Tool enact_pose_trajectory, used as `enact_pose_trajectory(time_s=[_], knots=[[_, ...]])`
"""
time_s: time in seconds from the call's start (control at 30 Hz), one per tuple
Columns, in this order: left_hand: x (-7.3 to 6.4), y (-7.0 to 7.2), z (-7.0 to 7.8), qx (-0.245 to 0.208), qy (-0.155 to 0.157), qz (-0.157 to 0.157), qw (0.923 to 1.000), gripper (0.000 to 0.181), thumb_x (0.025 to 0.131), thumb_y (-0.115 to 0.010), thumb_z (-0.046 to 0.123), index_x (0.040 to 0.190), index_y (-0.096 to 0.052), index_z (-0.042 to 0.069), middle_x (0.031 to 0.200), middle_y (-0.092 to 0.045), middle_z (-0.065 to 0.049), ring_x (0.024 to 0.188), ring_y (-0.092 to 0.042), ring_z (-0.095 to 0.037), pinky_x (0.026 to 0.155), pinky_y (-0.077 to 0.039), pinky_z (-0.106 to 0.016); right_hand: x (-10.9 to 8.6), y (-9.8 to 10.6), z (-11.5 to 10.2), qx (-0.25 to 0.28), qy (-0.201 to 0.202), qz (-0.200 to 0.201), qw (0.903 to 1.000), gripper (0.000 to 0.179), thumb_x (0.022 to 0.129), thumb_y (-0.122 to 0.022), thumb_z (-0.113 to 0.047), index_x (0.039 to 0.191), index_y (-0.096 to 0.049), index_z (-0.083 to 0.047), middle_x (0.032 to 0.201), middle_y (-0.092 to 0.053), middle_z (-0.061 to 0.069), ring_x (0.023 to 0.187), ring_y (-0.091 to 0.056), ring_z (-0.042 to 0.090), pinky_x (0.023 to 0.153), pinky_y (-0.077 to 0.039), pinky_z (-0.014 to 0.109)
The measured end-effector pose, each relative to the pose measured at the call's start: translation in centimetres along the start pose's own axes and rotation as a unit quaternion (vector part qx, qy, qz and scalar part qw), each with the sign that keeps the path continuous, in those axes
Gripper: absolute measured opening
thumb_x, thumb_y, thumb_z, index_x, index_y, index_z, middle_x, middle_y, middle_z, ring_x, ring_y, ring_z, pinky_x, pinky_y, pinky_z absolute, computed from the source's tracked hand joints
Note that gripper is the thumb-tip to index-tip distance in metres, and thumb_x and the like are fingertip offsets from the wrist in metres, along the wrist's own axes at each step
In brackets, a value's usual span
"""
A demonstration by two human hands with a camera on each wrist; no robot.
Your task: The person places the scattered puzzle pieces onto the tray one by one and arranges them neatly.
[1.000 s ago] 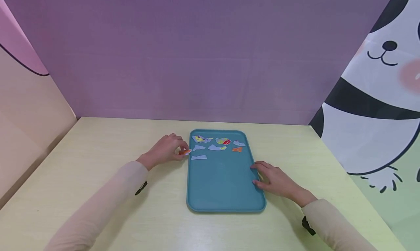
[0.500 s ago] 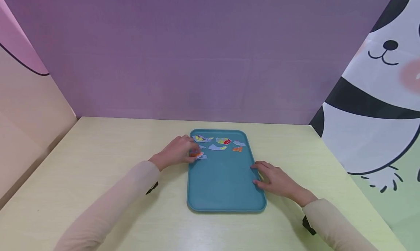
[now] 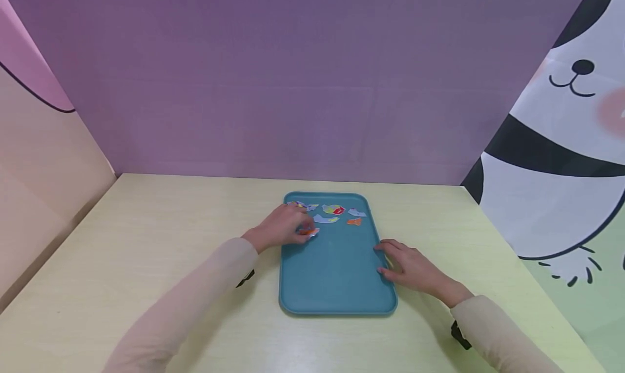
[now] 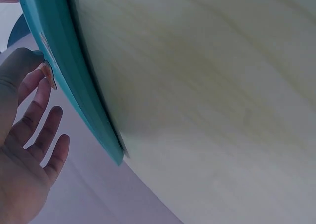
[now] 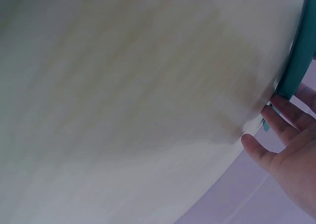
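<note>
Over the upper left of the blue tray (image 3: 337, 281), my left hand (image 3: 280, 225) pinches a small orange-and-white paper scrap (image 3: 311, 232) between thumb and forefinger. In the left wrist view the orange scrap (image 4: 49, 76) sticks out of the fingertips, the other fingers loosely spread. My right hand (image 3: 409, 268) rests at the tray's right rim, fingers spread and touching it. Several torn picture scraps lie at the tray's far end: a yellow one with red (image 3: 334, 210), an orange one (image 3: 355, 221) and pale blue ones, including one with a yellow tip (image 3: 324, 219). My left hand hides others.
The tray lies on a pale wooden table (image 3: 195, 199). Behind the table stands a purple backdrop (image 3: 293, 91). A panda picture (image 3: 561, 145) covers the right-hand wall.
My left hand has moved right from outside the tray's left rim to over the tray, carrying the orange scrap and covering some pale scraps. The right hand stays at the rim.
</note>
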State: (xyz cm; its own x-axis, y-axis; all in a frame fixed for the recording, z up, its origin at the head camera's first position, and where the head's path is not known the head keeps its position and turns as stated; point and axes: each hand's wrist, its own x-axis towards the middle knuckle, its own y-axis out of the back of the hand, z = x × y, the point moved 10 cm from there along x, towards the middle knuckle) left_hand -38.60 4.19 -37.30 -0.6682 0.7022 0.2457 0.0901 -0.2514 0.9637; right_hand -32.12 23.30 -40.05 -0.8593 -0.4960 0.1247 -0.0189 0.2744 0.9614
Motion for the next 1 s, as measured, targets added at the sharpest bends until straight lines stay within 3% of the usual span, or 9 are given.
enact_pose_trajectory(time_s=[0.17, 0.4, 1.0], knots=[[0.9, -0.5, 0.1, -0.012, 0.011, -0.012, 0.9998, 0.018, 0.082, -0.065, 0.031, 0.096, -0.07, 0.02, 0.083, -0.061, 0.005, 0.085, -0.05, -0.013, 0.076, -0.042, -0.03, 0.0, 0.0, -0.1, -0.002, 0.003, 0.002, 1.0, 0.046, 0.083, -0.065, -0.026, 0.12, -0.053, -0.002, 0.125, -0.052, 0.019, 0.112, -0.053, 0.035, 0.09, -0.046, 0.048], [1.9, -1.0, 0.1, -0.034, 0.028, -0.025, 0.9987, 0.018, 0.081, -0.066, 0.028, 0.097, -0.069, 0.021, 0.083, -0.06, 0.005, 0.083, -0.046, -0.012, 0.075, -0.039, -0.029, 0.0, 0.1, 0.0, -0.002, 0.004, 0.003, 1.0, 0.045, 0.083, -0.065, -0.026, 0.12, -0.053, -0.003, 0.125, -0.052, 0.019, 0.112, -0.054, 0.035, 0.09, -0.046, 0.048], [3.5, -2.1, 0.6, -0.074, 0.047, -0.035, 0.9955, 0.02, 0.081, -0.068, 0.026, 0.1, -0.07, 0.019, 0.09, -0.064, 0.005, 0.086, -0.051, -0.01, 0.081, -0.044, -0.028, 0.0, 0.1, -0.2, -0.002, 0.006, 0.005, 1.0, 0.045, 0.082, -0.065, -0.025, 0.119, -0.053, -0.002, 0.124, -0.052, 0.019, 0.111, -0.054, 0.035, 0.09, -0.046, 0.048]])
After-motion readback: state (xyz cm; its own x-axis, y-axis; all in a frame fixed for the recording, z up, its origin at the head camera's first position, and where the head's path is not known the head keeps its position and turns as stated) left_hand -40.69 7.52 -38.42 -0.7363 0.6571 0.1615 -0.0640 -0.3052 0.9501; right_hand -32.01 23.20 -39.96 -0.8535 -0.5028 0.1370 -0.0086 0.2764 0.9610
